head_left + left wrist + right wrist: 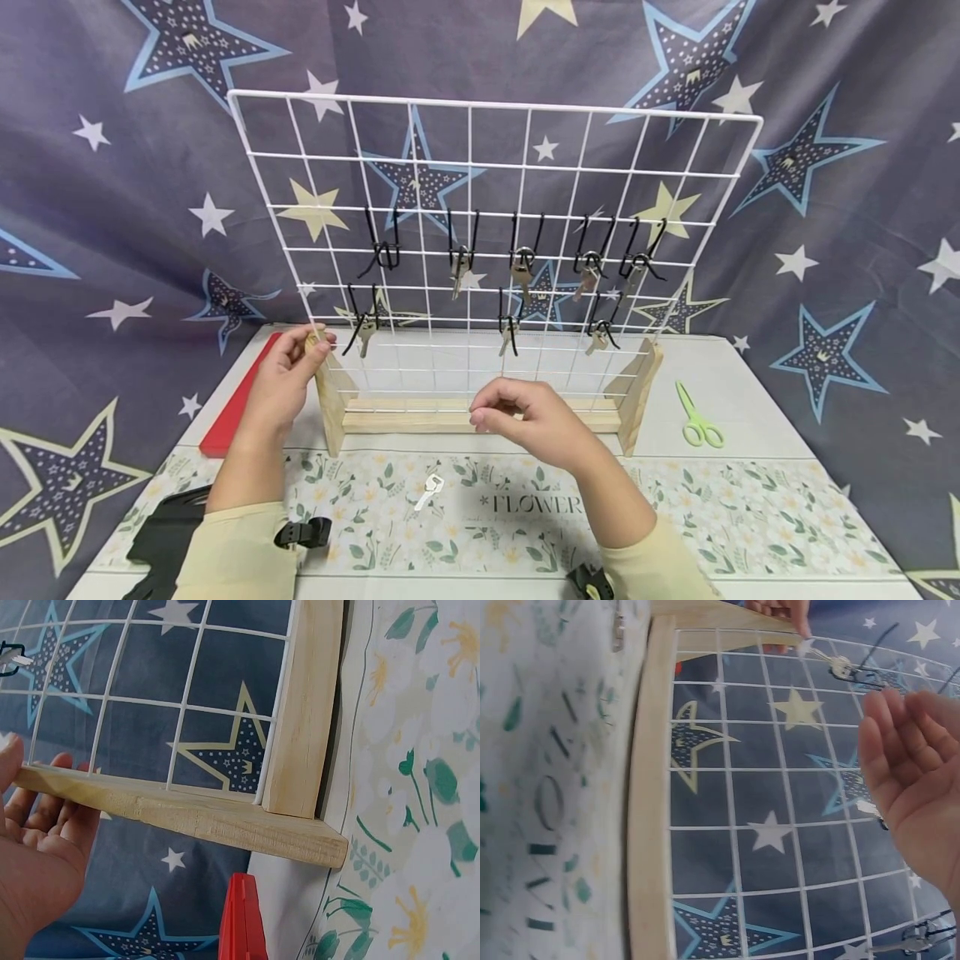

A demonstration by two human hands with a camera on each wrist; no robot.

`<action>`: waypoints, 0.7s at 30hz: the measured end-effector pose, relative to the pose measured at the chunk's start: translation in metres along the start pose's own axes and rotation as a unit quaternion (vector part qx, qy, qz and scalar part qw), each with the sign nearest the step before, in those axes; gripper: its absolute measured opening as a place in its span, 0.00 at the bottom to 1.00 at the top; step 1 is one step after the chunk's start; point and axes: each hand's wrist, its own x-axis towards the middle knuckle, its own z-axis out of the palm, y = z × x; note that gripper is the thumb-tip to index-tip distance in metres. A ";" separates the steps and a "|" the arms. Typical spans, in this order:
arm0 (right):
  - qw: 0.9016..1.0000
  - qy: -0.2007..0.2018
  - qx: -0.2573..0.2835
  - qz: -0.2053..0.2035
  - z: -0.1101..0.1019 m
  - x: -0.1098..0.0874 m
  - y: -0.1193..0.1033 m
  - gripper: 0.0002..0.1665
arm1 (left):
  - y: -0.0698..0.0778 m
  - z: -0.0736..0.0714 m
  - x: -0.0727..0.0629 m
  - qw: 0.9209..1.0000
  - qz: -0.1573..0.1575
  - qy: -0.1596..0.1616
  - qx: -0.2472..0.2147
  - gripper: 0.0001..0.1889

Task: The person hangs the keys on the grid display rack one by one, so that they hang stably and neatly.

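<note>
A white wire grid rack (470, 157) stands upright in a wooden stand (331, 412). My left hand (279, 385) grips the top of the stand's left side piece, with the thumb on one face and the fingers behind it in the left wrist view. Several black hooks hang on the grid in two rows, most bearing a key (522, 272); the upper left hook (387, 255) shows no key. In front of the grid, my right hand (536, 422) hovers with loosely bent fingers, and its palm (922, 787) shows nothing held. One silver key (427, 493) lies on the floral mat below.
Green scissors (699, 427) lie right of the stand. A long red object (234, 412) lies behind my left forearm, and a black object (171, 537) sits at the lower left. The floral mat (750, 517) spans the table front. A star-patterned curtain (847, 250) hangs behind.
</note>
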 end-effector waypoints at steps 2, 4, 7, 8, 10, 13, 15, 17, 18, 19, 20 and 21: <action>1.000 -0.019 -0.015 0.016 0.004 0.001 0.004 0.04 | 0.000 0.000 0.000 1.000 0.000 0.000 0.001 0.22; 0.998 -0.038 -0.036 0.030 0.008 0.003 0.007 0.05 | 0.000 0.000 0.000 1.000 -0.001 0.000 0.002 0.23; 0.995 -0.065 -0.069 0.043 0.016 0.006 0.013 0.06 | 0.000 0.000 0.000 1.000 -0.006 0.003 0.002 0.23; 0.993 -0.073 -0.082 0.047 0.018 0.007 0.014 0.07 | -0.001 0.000 0.000 1.000 -0.007 0.005 0.002 0.23; 0.989 -0.088 -0.110 0.052 0.024 0.009 0.017 0.07 | -0.001 0.000 0.000 1.000 -0.010 0.007 0.002 0.23; 0.981 -0.110 -0.150 0.053 0.034 0.013 0.021 0.07 | -0.001 0.000 0.000 1.000 -0.012 0.009 0.003 0.22; 0.975 -0.125 -0.174 0.053 0.040 0.015 0.022 0.07 | -0.001 0.000 0.000 1.000 -0.012 0.006 0.005 0.22; 0.969 -0.140 -0.198 0.052 0.046 0.017 0.024 0.07 | -0.001 0.000 0.000 1.000 -0.013 0.005 0.007 0.23; 0.965 -0.147 -0.210 0.052 0.049 0.017 0.025 0.08 | -0.001 0.000 0.000 1.000 -0.013 0.004 0.008 0.23; 0.962 -0.153 -0.221 0.052 0.051 0.018 0.025 0.09 | -0.001 0.000 0.000 1.000 -0.013 0.004 0.009 0.23; 0.958 -0.159 -0.232 0.052 0.053 0.019 0.026 0.10 | -0.001 0.000 0.000 1.000 -0.013 0.004 0.009 0.23; 0.954 -0.164 -0.244 0.051 0.056 0.020 0.026 0.11 | -0.001 0.000 0.000 1.000 -0.013 0.004 0.010 0.23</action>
